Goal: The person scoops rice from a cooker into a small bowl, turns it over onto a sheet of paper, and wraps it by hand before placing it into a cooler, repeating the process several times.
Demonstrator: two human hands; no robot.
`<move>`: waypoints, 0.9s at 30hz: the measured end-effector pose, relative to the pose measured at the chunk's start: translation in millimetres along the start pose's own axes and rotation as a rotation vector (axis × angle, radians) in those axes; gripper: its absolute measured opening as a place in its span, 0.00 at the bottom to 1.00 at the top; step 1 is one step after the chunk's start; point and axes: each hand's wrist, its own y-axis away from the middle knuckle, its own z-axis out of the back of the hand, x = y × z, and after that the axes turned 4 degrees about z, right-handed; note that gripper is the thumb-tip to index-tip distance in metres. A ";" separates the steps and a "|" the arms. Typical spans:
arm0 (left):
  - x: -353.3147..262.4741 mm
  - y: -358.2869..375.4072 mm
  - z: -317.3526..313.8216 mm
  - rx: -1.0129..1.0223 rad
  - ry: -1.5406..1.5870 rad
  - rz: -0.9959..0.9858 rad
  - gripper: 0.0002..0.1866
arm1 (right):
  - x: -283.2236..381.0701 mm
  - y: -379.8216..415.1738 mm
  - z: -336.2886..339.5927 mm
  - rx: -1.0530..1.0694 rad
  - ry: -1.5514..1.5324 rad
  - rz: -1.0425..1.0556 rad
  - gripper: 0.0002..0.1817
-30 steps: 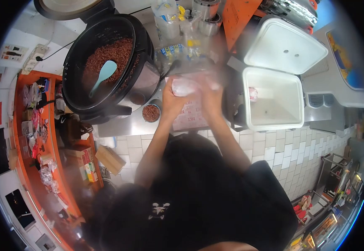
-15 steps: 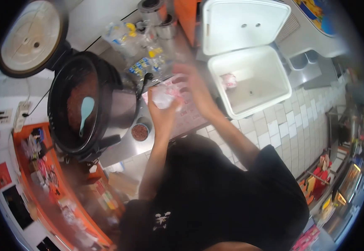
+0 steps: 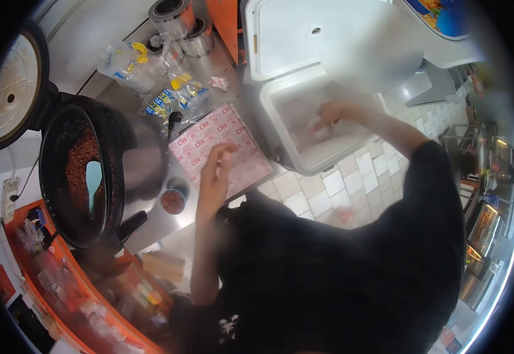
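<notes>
My left hand (image 3: 215, 171) rests over a stack of pink-printed white paper sheets (image 3: 201, 138), its fingers loosely bent and nothing seen in them. Over the open white box (image 3: 277, 127), my right hand (image 3: 336, 113) reaches inside with fingers bent and apart. Beneath its fingertips the box interior is hazy, and a faint pinkish shape there is too blurred to make out. A small cup of dark red grains (image 3: 172, 202) stands left of my left hand. Farther left, a black cooker (image 3: 53, 177) holds more of these grains and a pale teal spatula (image 3: 93, 180).
Plastic bags with yellow and blue print (image 3: 165, 103), steel canisters (image 3: 198, 42) and a crumpled paper (image 3: 219, 83) lie beyond the sheets. The box's white lid (image 3: 280, 35) stands raised, partly behind a blur. Orange shelving (image 3: 62, 253) is at lower left.
My right hand has moved right, from the wrapped paper packet to inside the box. The packet has left my left hand, now lower over the sheets. The view has shifted.
</notes>
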 end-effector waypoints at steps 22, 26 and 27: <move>7.7 7.2 -58.8 0.211 0.071 0.003 0.42 | -6.8 1.9 16.7 -0.224 0.022 0.292 0.48; 67.1 60.7 23.0 -0.040 0.020 0.020 0.25 | 110.6 124.3 21.4 -0.296 -0.282 0.494 0.17; 81.2 80.3 47.6 -0.090 -0.070 0.097 0.19 | 122.9 134.8 0.6 -0.269 -0.421 0.695 0.15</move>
